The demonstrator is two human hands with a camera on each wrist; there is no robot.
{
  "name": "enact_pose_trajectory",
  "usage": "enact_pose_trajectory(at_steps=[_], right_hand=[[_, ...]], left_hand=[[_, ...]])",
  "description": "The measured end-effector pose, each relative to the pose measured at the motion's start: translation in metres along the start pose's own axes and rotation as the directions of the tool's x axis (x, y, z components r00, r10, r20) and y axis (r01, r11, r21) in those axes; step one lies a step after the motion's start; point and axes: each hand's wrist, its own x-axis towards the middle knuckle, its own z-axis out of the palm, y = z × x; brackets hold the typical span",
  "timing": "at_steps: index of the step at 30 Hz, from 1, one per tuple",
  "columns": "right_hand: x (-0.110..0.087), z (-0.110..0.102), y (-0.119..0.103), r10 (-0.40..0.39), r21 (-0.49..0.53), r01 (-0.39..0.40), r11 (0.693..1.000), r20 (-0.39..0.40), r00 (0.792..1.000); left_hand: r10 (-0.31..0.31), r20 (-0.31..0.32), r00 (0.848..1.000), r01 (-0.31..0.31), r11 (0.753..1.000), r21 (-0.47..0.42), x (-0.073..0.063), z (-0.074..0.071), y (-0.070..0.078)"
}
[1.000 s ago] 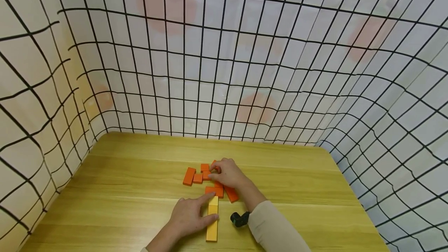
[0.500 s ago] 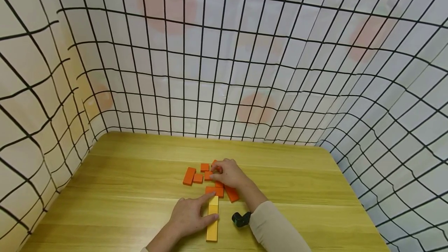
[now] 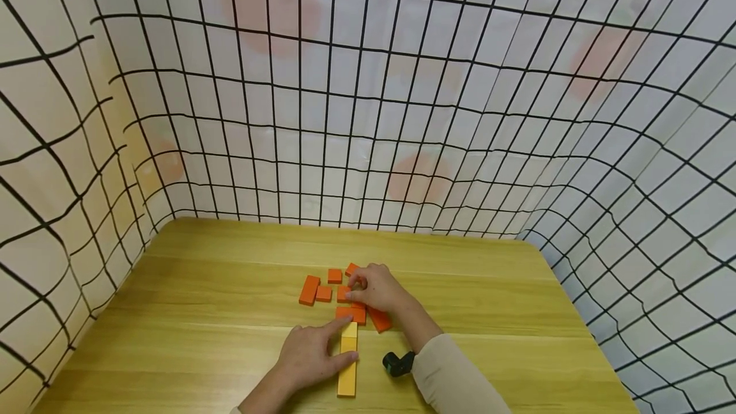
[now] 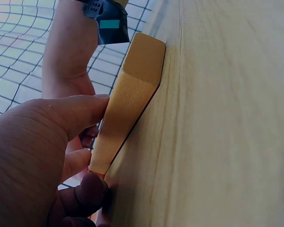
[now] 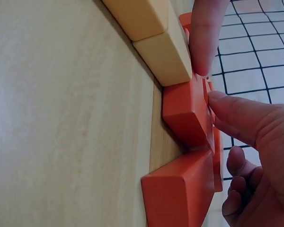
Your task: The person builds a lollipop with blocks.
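Note:
A yellow block [image 3: 347, 379] and a paler small block [image 3: 349, 329] lie end to end, meeting an orange block [image 3: 358, 315] set crosswise. My left hand [image 3: 307, 356] rests its thumb on the yellow block [image 4: 128, 101], and its straight index fingertip touches the crosswise orange block. Just beyond, my right hand [image 3: 379, 288] pinches a small orange block [image 3: 343, 294] by its near right side. In the right wrist view the thumb of my right hand [image 5: 246, 116] sits at the orange pieces, past the crosswise orange block [image 5: 184, 109]; its index fingertip is hidden.
Around the right hand lie a slanted orange block [image 3: 379, 319], a small orange one [image 3: 335, 276] and another [image 3: 352, 269]. To the left are a longer orange block [image 3: 309, 290] and a small square one [image 3: 324, 294]. Black netting [image 3: 356, 165] encloses the wooden table [image 3: 489, 312].
The small orange block at my right hand has shifted toward me and slightly right, opening a gap from the small block behind it. My left hand stays in place.

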Motion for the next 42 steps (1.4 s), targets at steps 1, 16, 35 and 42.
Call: enact_pose_trajectory(at_steps=[1, 16, 35, 42], right_hand=[[0.0, 0.0, -0.001, -0.004, 0.003, 0.004, 1.0, 0.001, 1.0], [-0.004, -0.003, -0.004, -0.014, 0.044, 0.012, 0.999, 0.033, 0.999], [-0.005, -0.003, -0.001, -0.057, 0.032, 0.055, 0.998, 0.05, 0.997], [-0.007, -0.006, 0.008, -0.003, 0.034, 0.002, 0.999, 0.007, 1.0]], left_hand=[[0.002, -0.004, 1.0, -0.002, 1.0, 0.001, 0.0, 0.0, 0.0], [0.019, -0.028, 0.999, -0.018, 1.0, 0.009, 0.002, 0.001, 0.0], [0.0, -0.015, 1.0, 0.0, 1.0, -0.012, 0.0, 0.0, 0.001], [0.004, -0.022, 1.0, -0.005, 1.0, -0.011, 0.001, 0.0, 0.001]])
